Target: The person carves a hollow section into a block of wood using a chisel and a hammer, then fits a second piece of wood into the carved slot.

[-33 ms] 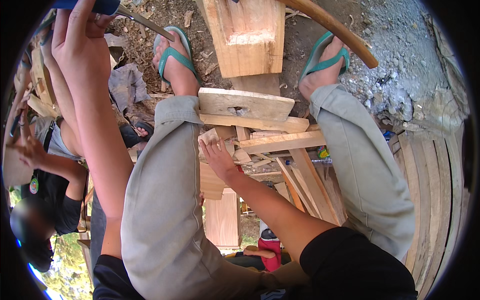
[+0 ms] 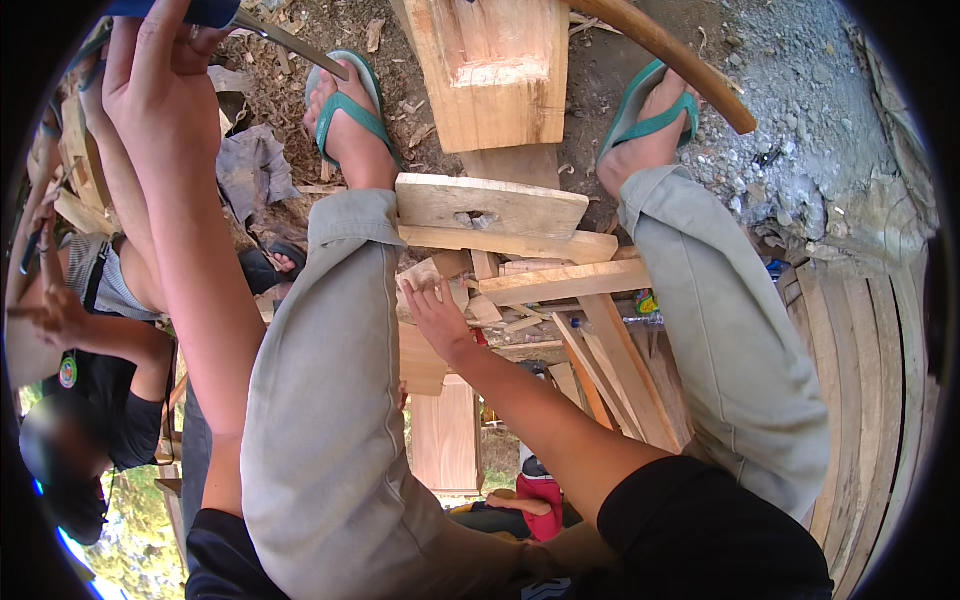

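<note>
At the upper left my left hand [image 2: 160, 90] is closed around the blue handle of a chisel [image 2: 290, 42]. Its metal shaft slants down toward my left foot; part of the handle lies outside the picture. Between my knees my right hand [image 2: 435, 315] holds nothing, its fingers stretched out over a small wood block [image 2: 435, 272] and seemingly touching it. Beyond my feet lies a thick timber [image 2: 505, 110] with a roughly cut recess in its top. A board with a hole [image 2: 495, 206] lies in front of the timber.
A curved wooden handle [image 2: 690, 70] reaches over the timber's right side. Offcuts and narrow boards [image 2: 565, 283] are heaped between my legs. Long planks [image 2: 865, 400] line the right. At the left a co-worker [image 2: 110, 390] in black sits close by. Wood chips litter the ground.
</note>
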A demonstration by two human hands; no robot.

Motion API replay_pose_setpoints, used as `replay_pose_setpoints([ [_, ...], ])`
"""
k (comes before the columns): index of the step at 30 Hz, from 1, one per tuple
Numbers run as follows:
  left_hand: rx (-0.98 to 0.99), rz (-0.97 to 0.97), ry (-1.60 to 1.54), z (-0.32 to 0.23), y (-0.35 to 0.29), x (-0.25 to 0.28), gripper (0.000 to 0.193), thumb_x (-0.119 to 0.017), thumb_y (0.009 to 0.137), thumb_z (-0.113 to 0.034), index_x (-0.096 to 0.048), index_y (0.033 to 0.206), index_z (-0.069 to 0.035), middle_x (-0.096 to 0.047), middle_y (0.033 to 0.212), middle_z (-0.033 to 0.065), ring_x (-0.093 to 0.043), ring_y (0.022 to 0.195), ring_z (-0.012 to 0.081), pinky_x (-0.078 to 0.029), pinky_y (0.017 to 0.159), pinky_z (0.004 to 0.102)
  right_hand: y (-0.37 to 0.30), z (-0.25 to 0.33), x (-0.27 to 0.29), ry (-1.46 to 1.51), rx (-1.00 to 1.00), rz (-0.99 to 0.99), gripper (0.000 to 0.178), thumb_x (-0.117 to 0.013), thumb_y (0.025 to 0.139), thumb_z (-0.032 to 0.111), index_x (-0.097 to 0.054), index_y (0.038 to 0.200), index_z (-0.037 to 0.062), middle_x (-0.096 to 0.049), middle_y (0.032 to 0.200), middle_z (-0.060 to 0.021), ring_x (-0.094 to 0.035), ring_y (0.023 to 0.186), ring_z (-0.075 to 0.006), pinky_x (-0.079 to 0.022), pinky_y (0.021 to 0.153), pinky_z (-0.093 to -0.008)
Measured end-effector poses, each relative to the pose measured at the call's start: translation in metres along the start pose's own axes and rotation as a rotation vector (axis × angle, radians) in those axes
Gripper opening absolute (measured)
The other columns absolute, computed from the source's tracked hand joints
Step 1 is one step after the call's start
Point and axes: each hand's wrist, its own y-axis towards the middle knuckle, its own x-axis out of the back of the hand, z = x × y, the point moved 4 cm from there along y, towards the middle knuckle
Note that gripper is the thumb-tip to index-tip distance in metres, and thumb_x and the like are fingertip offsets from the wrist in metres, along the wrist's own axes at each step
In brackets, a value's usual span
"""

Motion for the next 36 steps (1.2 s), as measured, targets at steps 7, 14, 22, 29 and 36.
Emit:
replay_pose_setpoints([
  [7,0.119,-0.073,-0.189,0.006,0.001,0.002,0.024,-0.061,0.099,-0.008,-0.063,0.122,-0.003,-0.069,0.118,0.0139,-0.068,0.1,0.0207,-0.053,0.081,0.038,-0.002,0.0,-0.02,-0.24,0.004,0.068,0.057,-0.05,0.097,0.023,-0.043,0.148,-0.0006,-0.053,0.136,-0.0143,-0.048,0.127,-0.0298,-0.033,0.115,-0.0545],
  [14,0.164,-0.146,-0.191,-0.003,0.001,-0.011,0.024,-0.059,0.1,-0.008,-0.064,0.123,-0.003,-0.067,0.123,0.014,-0.067,0.1,0.0208,-0.054,0.08,0.0385,0.025,-0.024,-0.015,-0.176,-0.013,-0.11,0.036,-0.051,0.096,0.024,-0.061,0.125,0.0057,-0.057,0.126,-0.0127,-0.051,0.116,-0.0301,-0.035,0.11,-0.0522],
  [22,-0.016,0.021,-0.079,-0.003,-0.009,-0.012,0.031,-0.055,0.099,0.004,-0.065,0.127,-0.003,-0.061,0.132,0.013,-0.065,0.114,0.0247,-0.059,0.089,0.0437,-0.007,-0.009,-0.024,0.112,0.003,0.02,0.031,-0.055,0.093,0.021,-0.065,0.118,0.0052,-0.058,0.109,-0.0098,-0.053,0.107,-0.0279,-0.041,0.104,-0.0505],
  [29,0.239,-0.003,-0.064,-0.019,-0.007,-0.026,0.086,-0.081,0.083,-0.048,-0.045,0.154,-0.016,-0.061,0.136,0.0077,-0.061,0.114,0.0196,-0.054,0.086,0.0367,-0.03,-0.011,-0.02,0.091,-0.06,-0.086,0.048,-0.055,0.093,0.017,-0.055,0.138,0.0014,-0.057,0.129,-0.0164,-0.051,0.128,-0.0316,-0.036,0.112,-0.0488],
  [36,0.267,0.0,-0.109,-0.01,-0.006,-0.024,0.083,-0.083,0.082,-0.046,-0.048,0.152,-0.018,-0.062,0.135,0.0058,-0.057,0.117,0.0204,-0.047,0.096,0.0435,-0.039,-0.015,-0.036,0.375,-0.131,0.263,0.064,-0.071,0.082,0.016,-0.049,0.141,0.0022,-0.056,0.125,-0.0139,-0.054,0.119,-0.0281,-0.041,0.105,-0.0448],
])
